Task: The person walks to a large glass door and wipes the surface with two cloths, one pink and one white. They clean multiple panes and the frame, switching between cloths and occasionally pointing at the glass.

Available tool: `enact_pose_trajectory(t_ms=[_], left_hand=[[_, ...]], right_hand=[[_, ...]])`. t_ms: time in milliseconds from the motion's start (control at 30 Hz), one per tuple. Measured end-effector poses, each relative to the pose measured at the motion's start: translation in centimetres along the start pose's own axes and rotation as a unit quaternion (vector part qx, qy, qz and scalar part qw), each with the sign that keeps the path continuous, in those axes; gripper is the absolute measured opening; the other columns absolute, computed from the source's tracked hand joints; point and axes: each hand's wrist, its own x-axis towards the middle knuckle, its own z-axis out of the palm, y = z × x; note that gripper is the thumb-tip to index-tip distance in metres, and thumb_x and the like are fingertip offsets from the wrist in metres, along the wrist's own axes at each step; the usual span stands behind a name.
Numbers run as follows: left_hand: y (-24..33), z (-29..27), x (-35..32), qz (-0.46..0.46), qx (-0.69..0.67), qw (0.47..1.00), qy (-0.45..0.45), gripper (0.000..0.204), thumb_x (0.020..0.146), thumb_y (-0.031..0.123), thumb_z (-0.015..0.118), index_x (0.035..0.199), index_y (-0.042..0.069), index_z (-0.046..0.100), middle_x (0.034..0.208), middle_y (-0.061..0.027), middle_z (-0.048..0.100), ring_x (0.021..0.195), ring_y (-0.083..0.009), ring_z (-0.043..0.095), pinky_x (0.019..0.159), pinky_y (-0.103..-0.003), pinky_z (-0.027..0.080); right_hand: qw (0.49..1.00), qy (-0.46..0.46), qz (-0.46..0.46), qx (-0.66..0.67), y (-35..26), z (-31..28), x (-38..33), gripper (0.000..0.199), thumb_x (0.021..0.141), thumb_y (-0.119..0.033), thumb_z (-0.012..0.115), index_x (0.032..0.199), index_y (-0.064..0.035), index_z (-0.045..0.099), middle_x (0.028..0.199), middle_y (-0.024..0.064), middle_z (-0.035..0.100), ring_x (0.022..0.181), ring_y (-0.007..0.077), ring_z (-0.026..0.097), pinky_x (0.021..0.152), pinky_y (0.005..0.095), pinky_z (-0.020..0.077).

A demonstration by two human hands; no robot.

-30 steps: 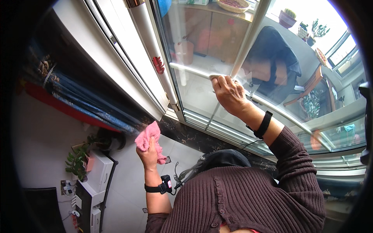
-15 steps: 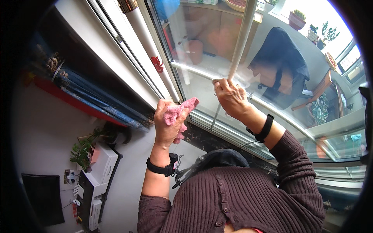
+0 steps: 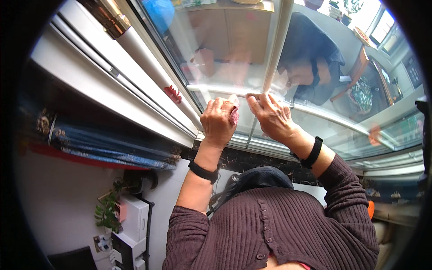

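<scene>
Pink cloth (image 3: 234, 116) is clamped in the curled fingers (image 3: 218, 104) of the left hand (image 3: 218, 121), just beside the right hand (image 3: 276, 118), whose fingers bend near the white crossbar (image 3: 207, 89), their grip unclear, both forearms (image 3: 195, 193) slanting inward toward the glass pane (image 3: 220, 40).

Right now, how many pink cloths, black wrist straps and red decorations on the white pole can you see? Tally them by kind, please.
Pink cloth: 1, in the left grip
Black wrist straps: 2, one on each wrist
Red decoration on the white pole: 1
Total: 4
</scene>
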Motion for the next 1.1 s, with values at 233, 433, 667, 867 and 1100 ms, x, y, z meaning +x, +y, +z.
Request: enact_pose_trajectory(t_ms=[233, 433, 667, 867, 1100], left_hand=[[-3.0, 1.8, -0.1, 0.089, 0.054, 0.994, -0.039, 0.056, 0.085, 0.025, 0.072, 0.139, 0.009, 0.065, 0.086, -0.0056, 0.064, 0.078, -0.0264, 0.061, 0.067, -0.04, 0.051], [-3.3, 2.9, -0.5, 0.134, 0.064, 0.988, -0.036, 0.069, 0.083, 0.013, 0.068, 0.148, -0.001, 0.053, 0.083, -0.0037, 0.063, 0.073, -0.0209, 0.057, 0.061, -0.037, 0.048], [-3.2, 3.1, -1.0, 0.129, 0.089, 0.987, -0.038, 0.072, 0.083, 0.011, 0.067, 0.151, -0.004, 0.048, 0.082, -0.005, 0.061, 0.073, -0.022, 0.057, 0.062, -0.038, 0.048], [-2.5, 4.0, -1.3, 0.089, 0.075, 0.993, -0.016, 0.079, 0.085, 0.021, 0.072, 0.155, -0.002, 0.042, 0.082, -0.0066, 0.06, 0.073, -0.0254, 0.058, 0.062, -0.041, 0.047], [-1.7, 3.5, -1.5, 0.066, 0.074, 0.995, -0.016, 0.081, 0.082, 0.023, 0.072, 0.152, -0.005, 0.043, 0.086, -0.0076, 0.06, 0.074, -0.025, 0.058, 0.066, -0.041, 0.05]], right_hand=[[0.994, 0.031, 0.083, 0.057, -1.3, 1.0, -0.4, 0.048, 0.084, -0.003, 0.064, 0.131, -0.0084, 0.061, 0.105, 0.0114, 0.061, 0.096, 0.0307, 0.064, 0.075, 0.0392, 0.0561], [0.993, 0.049, 0.091, 0.052, -1.3, 1.3, -0.5, 0.043, 0.086, -0.005, 0.065, 0.129, -0.0092, 0.063, 0.103, 0.0091, 0.061, 0.092, 0.0288, 0.064, 0.071, 0.0375, 0.0564], [0.995, 0.06, 0.052, 0.066, -0.5, 1.3, -0.3, 0.045, 0.085, -0.004, 0.065, 0.13, -0.0075, 0.063, 0.106, 0.0099, 0.062, 0.092, 0.028, 0.064, 0.072, 0.0372, 0.0565], [0.994, 0.059, 0.035, 0.082, -0.3, 0.5, 0.5, 0.046, 0.084, -0.004, 0.066, 0.13, -0.0056, 0.061, 0.107, 0.0108, 0.062, 0.093, 0.0293, 0.065, 0.07, 0.0382, 0.0568], [0.994, 0.081, 0.01, 0.077, -0.4, -0.1, 1.4, 0.052, 0.082, -0.001, 0.069, 0.133, -0.0027, 0.06, 0.112, 0.0127, 0.063, 0.096, 0.0311, 0.066, 0.07, 0.0387, 0.0585]])
